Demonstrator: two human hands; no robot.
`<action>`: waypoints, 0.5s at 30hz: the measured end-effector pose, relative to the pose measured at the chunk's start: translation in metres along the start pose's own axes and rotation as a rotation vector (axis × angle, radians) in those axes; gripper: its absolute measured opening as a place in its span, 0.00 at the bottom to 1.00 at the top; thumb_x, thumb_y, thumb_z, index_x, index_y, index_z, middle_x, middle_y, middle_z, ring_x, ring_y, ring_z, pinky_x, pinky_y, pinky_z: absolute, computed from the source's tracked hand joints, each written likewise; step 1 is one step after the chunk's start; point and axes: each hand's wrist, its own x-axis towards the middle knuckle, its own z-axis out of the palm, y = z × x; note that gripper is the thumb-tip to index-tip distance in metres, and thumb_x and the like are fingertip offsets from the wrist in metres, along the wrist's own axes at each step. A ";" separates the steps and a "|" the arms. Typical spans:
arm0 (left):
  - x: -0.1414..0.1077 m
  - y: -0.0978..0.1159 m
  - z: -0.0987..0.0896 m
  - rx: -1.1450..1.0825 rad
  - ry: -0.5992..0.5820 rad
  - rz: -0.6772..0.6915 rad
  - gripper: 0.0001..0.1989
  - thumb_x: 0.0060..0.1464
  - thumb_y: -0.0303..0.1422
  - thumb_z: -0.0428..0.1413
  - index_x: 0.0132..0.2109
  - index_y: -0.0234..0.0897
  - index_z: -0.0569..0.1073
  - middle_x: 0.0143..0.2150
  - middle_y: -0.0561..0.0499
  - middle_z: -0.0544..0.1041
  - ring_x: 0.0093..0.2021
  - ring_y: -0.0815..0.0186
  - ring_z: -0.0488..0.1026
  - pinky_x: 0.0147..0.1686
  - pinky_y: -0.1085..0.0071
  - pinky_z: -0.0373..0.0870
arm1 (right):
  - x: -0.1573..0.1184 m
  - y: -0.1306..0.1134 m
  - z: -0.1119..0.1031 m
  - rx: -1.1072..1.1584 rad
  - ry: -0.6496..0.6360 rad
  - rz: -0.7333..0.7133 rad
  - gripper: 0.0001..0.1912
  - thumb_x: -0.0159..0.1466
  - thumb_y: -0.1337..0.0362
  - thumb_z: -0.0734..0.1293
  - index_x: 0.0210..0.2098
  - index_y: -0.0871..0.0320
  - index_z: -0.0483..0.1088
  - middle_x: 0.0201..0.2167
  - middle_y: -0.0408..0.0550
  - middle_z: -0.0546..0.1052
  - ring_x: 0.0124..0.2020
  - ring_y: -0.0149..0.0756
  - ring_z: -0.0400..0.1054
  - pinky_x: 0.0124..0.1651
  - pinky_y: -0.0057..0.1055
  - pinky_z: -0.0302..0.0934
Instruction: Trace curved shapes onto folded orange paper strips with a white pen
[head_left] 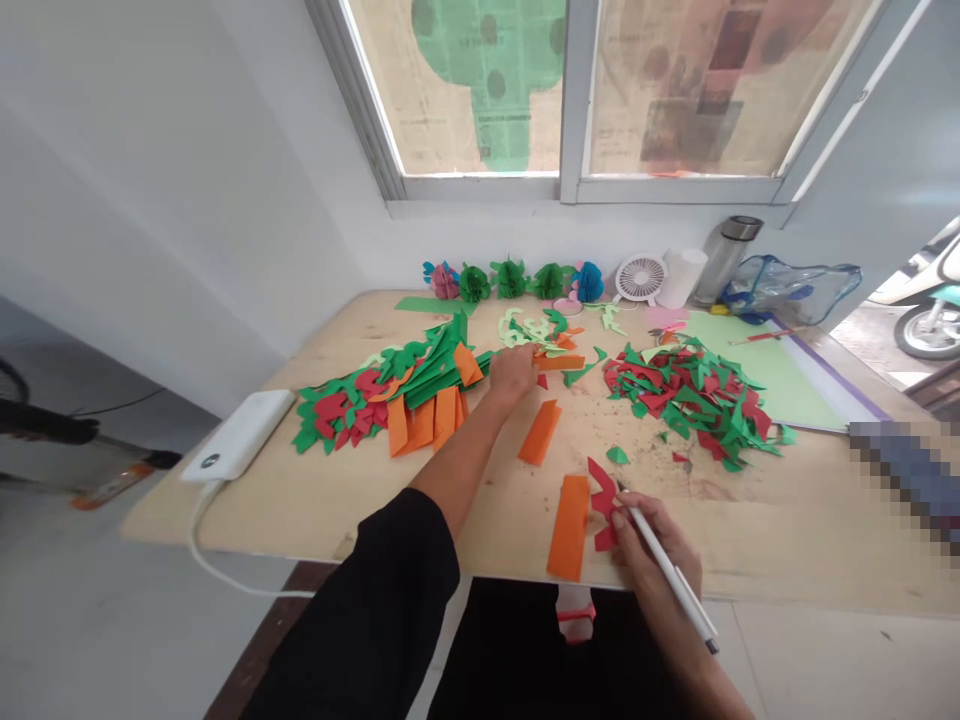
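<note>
My right hand is closed around a white pen, its tip up and to the left. The thumb and fingers of that hand also touch a red paper cutout with a notched edge. Just left of it lies a folded orange paper strip, with another orange piece farther up the table. My left hand reaches across the table, its fingers closed at the left end of an orange paper strip. The fingertips are partly hidden by the hand. Green folded paper lies beside this hand.
Red and green scraps lie heaped on the right. Red cutouts and folded orange pieces lie left. A white power bank with a cable sits at the left edge. Behind stand paper balls, a fan and a bottle.
</note>
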 end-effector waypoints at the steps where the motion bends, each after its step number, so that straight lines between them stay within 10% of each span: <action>1: 0.003 0.000 0.001 0.006 -0.011 -0.004 0.17 0.64 0.38 0.55 0.56 0.36 0.70 0.55 0.44 0.72 0.50 0.59 0.73 0.49 0.57 0.74 | 0.000 0.000 0.000 -0.019 -0.001 -0.016 0.18 0.58 0.48 0.69 0.38 0.56 0.76 0.25 0.43 0.77 0.24 0.33 0.69 0.27 0.26 0.64; 15: 0.041 -0.004 0.014 0.030 -0.081 -0.038 0.17 0.64 0.38 0.56 0.56 0.36 0.70 0.55 0.44 0.72 0.51 0.59 0.73 0.49 0.57 0.74 | 0.001 0.016 0.001 -0.040 -0.046 -0.063 0.14 0.61 0.51 0.69 0.39 0.54 0.77 0.35 0.45 0.81 0.29 0.34 0.74 0.29 0.25 0.67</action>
